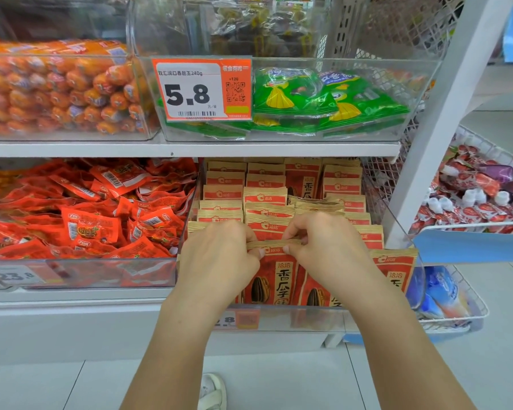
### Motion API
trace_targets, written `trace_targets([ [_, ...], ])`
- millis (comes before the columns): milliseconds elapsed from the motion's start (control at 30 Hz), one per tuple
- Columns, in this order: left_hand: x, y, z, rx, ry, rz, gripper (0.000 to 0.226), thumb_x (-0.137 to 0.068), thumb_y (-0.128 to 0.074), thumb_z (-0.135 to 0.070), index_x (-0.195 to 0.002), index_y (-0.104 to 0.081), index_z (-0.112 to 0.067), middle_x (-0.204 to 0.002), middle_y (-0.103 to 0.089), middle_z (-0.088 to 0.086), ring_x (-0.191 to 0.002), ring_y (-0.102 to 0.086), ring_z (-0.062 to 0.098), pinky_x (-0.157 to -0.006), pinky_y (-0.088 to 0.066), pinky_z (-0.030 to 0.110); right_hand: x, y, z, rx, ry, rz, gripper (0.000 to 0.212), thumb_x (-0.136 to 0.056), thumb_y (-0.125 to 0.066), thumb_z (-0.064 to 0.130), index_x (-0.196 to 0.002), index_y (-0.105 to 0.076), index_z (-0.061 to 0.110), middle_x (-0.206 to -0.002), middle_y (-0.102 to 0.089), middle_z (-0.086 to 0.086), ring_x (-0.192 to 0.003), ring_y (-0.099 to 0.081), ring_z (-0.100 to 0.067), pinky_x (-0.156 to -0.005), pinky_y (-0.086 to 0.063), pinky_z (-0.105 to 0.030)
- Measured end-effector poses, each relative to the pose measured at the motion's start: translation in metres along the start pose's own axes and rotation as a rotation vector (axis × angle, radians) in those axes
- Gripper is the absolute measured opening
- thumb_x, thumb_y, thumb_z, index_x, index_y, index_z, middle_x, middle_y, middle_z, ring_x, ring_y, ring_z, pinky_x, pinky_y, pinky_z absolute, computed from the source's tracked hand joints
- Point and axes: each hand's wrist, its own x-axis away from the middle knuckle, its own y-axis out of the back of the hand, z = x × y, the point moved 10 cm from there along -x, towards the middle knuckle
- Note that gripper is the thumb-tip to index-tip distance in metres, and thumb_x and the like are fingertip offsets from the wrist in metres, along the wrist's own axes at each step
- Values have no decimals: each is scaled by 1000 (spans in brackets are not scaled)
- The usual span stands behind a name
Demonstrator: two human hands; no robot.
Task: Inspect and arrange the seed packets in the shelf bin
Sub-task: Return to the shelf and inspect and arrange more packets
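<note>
Head view: left hand (219,255) and right hand (323,250) both pinch the front packet (274,276) by its top seam, at six o'clock in the bin (308,316), probably to stand it straight.

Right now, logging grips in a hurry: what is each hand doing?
Left hand: pinching front seed packet top edge.
Right hand: pinching the same packet.

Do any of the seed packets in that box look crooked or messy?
Yes. In the clear plastic bin, several brown-and-red paper seed packets in the third column lie tipped flat across the row, not upright like the neat stacks beside them.
</note>
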Motion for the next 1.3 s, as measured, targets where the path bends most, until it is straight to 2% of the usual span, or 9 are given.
trace_targets([
  [100, 3, 0, 0, 104, -14, 56, 23, -93, -53, -52, -99, -69, -36, -85, -65, -13, -90, -61, 12, -68, -45, 29, 2, 3, 1, -32, 1, 26, 10, -87, -69, 41, -80, -64, 36, -78, -59, 17, -87, -61, -9, -66, -44, -25],
  [233, -2, 26, 5, 147, 8, -59, 28, -102, -40, -39, -114, -65, -32, -107, -69, -9, -103, -62, 17, -74, -44, 31, -2, 18, 15, -114, 47, -114, 23, -93, -56, 49, -107, -67, 34, -111, -66, 12, -106, -59, -10, -76, -44, -27],
  [367, -40, 9, 15, -33, 14, 77, 39, -104, -34, -30, -139, -49, -19, -143, -50, 5, -130, -47, 28, -100, -42, 39, -15, 11, 24, -60, 96, -147, 42, -98, -50, 45, -137, -53, 28, -134, -58, 3, -129, -47, -15, -95, -41, -30],
  [600, -121, -20, 35, -200, -29, 156, 54, -103, -38, -36, -149, -30, -8, -151, -36, 22, -138, -35, 38, -110, -33, 42, -26, -13, 27, 26, 138, -87, 47, -99, -43, 48, -138, -50, 24, -132, -58, -3, -129, -44, -21, -104, -37, -36],
  [733, -143, -24, 37, -222, -39, 86, 70, -102, -43, -34, -157, -5, -15, -164, -4, 12, -151, -8, 30, -119, -15, 37, -27, -13, 23, 4, 131, -73, 48, -98, -44, 48, -141, -48, 26, -136, -56, -2, -132, -42, -20, -106, -37, -36],
  [833, -152, -27, 36, -249, -56, 65, 75, -99, -48, -25, -156, 0, -15, -165, -2, 9, -151, -3, 26, -120, -11, 36, -28, -15, 23, -3, 137, -65, 49, -98, -45, 49, -141, -47, 27, -138, -54, -1, -134, -40, -20, -107, -36, -37],
  [967, -163, -26, 33, -378, -92, 17, 69, -98, -47, -27, -155, -12, -12, -161, -19, 14, -147, -21, 32, -119, -20, 39, -28, -16, 21, -22, 149, -51, 50, -98, -46, 49, -143, -45, 29, -141, -52, -1, -136, -38, -19, -108, -35, -37],
  [1067, -163, -14, 30, -390, -86, -54, 45, -95, -48, -17, -139, -43, -8, -137, -49, 18, -122, -49, 35, -95, -42, 37, -28, -16, 19, -26, 151, -39, 51, -98, -46, 48, -144, -44, 29, -142, -51, -2, -137, -37, -20, -110, -34, -37],
  [1300, -133, 0, 24, -441, -239, -49, 34, -103, -37, -29, -110, -64, -9, -108, -65, 18, -99, -59, 36, -80, -45, 36, -24, -16, 19, -37, 160, -22, 51, -97, -48, 47, -144, -44, 28, -143, -51, -1, -137, -38, -21, -112, -33, -38],
])
